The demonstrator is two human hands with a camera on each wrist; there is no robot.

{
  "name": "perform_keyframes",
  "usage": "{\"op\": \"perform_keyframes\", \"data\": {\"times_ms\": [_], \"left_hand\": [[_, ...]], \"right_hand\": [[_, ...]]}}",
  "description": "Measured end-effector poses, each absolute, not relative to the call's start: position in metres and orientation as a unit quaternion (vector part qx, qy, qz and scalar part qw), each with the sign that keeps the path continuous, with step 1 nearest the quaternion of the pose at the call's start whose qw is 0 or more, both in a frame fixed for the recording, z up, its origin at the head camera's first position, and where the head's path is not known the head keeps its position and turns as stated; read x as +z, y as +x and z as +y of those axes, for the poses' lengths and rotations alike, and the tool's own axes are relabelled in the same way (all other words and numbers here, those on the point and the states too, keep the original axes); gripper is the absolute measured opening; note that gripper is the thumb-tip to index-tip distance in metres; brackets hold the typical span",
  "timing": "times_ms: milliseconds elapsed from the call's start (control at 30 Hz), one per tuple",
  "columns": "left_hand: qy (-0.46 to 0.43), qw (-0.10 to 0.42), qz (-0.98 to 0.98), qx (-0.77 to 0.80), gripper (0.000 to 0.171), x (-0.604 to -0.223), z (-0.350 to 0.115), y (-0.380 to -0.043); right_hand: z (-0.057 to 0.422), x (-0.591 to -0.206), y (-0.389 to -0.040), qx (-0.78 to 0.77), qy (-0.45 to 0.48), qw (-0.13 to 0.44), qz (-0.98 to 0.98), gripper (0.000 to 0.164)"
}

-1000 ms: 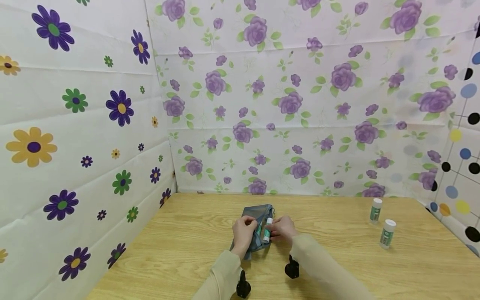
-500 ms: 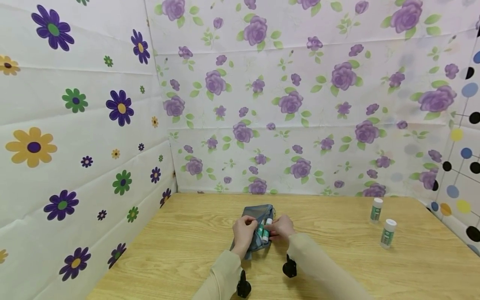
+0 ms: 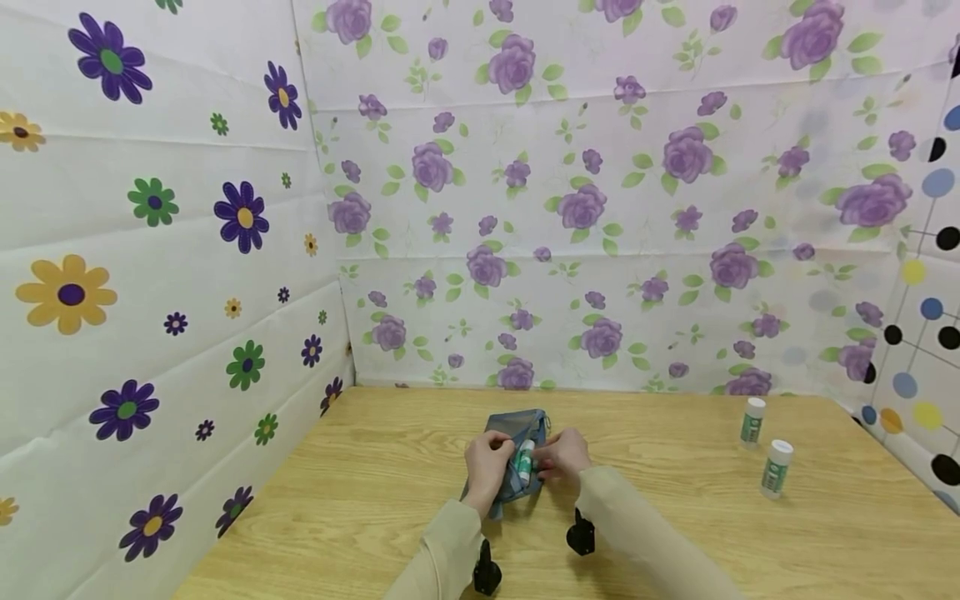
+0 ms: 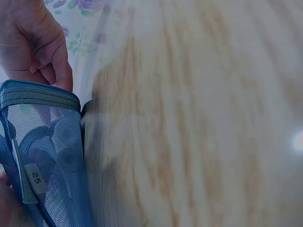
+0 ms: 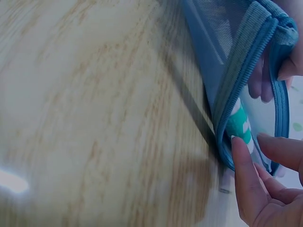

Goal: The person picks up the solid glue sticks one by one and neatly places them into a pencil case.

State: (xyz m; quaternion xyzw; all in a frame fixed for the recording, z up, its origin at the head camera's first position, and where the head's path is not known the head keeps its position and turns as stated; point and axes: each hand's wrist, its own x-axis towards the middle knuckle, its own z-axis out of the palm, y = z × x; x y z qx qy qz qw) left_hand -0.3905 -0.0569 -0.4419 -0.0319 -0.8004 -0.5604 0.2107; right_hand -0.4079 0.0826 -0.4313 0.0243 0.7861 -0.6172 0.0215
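Observation:
A blue mesh zip pouch (image 3: 510, 425) lies on the table, its mouth turned to the right. My left hand (image 3: 489, 465) pinches the pouch near its mouth and keeps it spread. Just inside sits a glue stick (image 3: 527, 461) with a green label and white ends. My right hand (image 3: 566, 454) is at the mouth, index finger and thumb apart beside the stick's end in the right wrist view, where the glue stick (image 5: 240, 125) shows inside the zipper edge. In the left wrist view the right hand (image 4: 35, 47) is over the pouch's zipped rim.
Two more glue sticks, one farther back (image 3: 752, 421) and one nearer (image 3: 776, 468), stand upright on the right of the wood-grain table (image 3: 660, 500). Flower-printed sheets (image 3: 555, 208) rise behind and at the left. A black wrist camera (image 3: 581, 533) sits under the right sleeve.
The glue stick at my right fingers has gone from the pouch's mouth into it, moving left. My right hand has shifted slightly; the left hand keeps its place on the pouch.

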Motion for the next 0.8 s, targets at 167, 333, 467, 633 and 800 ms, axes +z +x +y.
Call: {"op": "perform_keyframes", "data": {"times_ms": [167,333,467,633,800], "left_hand": [[-0.031,0.213,-0.802,-0.556,0.006,-0.443,-0.056,-0.393],[-0.028,0.212,-0.804,-0.555,0.007,-0.443,-0.057,-0.393],[-0.026,0.212,-0.804,-0.555,0.007,-0.443,-0.057,-0.392],[-0.032,0.212,-0.800,-0.560,0.008,-0.442,-0.057,-0.391],[-0.036,0.210,-0.798,-0.564,0.009,-0.443,-0.056,-0.392]], "right_hand": [[0.087,-0.427,-0.407,-0.627,0.032,0.018,0.779,0.019],[0.096,-0.422,-0.406,-0.634,0.022,0.015,0.773,0.023],[0.104,-0.418,-0.404,-0.641,0.015,0.008,0.768,0.024],[0.117,-0.414,-0.403,-0.644,0.009,-0.001,0.765,0.025],[0.132,-0.410,-0.400,-0.637,0.008,-0.009,0.770,0.028]]}}
